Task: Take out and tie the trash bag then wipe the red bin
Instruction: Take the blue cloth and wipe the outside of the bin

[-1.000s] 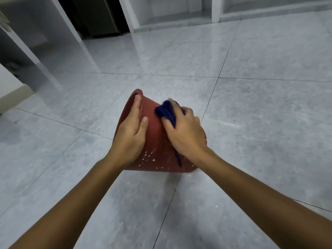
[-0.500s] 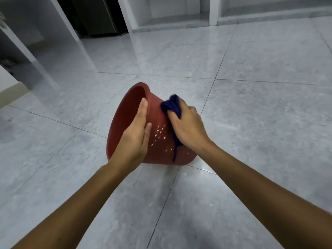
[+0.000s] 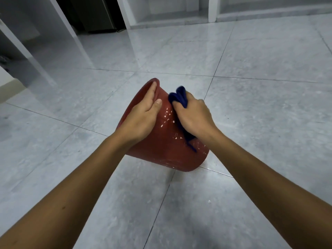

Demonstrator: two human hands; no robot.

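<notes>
Cloth [image 3: 179, 97], bunched and blue, presses the tapered, white-flecked red bin [image 3: 167, 150].

Tilted red bin [image 3: 167, 146], hand [image 3: 195, 117] pressing cloth [image 3: 179, 97]

Red bin [image 3: 167, 141], mouth now less in view than before.

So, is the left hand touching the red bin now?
Touching. The head view shows the left hand flat on the red bin, fingertips at its rim, no gap.
</notes>
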